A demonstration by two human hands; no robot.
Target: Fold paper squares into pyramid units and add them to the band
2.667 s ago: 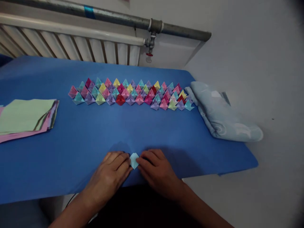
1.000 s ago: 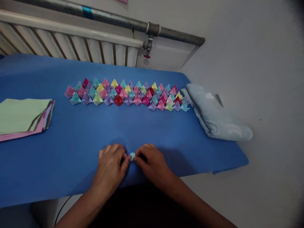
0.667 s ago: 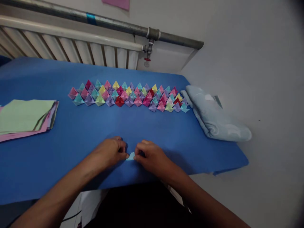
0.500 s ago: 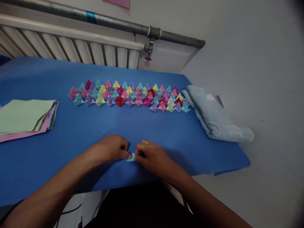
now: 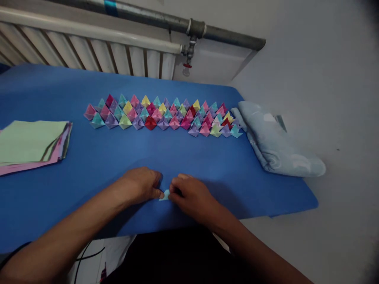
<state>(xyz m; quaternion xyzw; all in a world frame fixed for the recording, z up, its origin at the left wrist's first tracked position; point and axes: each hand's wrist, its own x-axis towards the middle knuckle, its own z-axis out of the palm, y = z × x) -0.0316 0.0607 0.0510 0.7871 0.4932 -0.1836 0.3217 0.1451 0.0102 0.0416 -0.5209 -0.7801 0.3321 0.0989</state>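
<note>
A small folded piece of light-blue paper (image 5: 164, 195) lies on the blue tabletop near its front edge, between my hands. My left hand (image 5: 144, 184) has its thumb on the paper's left side, with the fingers curled on the table behind it. At the paper's right side, my right hand (image 5: 189, 195) is closed in a pinch of thumb and forefinger. My fingers hide part of the paper. Farther back stand rows of small folded paper boats (image 5: 151, 122) in pink, purple, yellow, red, green and turquoise.
On the left lies a stack of coloured paper sheets (image 5: 29, 138), pale green on top. A folded light-blue blanket (image 5: 275, 142) rests at the table's right end. Behind the table (image 5: 142, 152) are a white radiator (image 5: 103, 53) and a metal pipe (image 5: 160, 19) with a red-handled valve.
The camera view has shifted slightly, so the background sits a little differently. Both hands stay at the light-blue paper in nearly the same pose.
</note>
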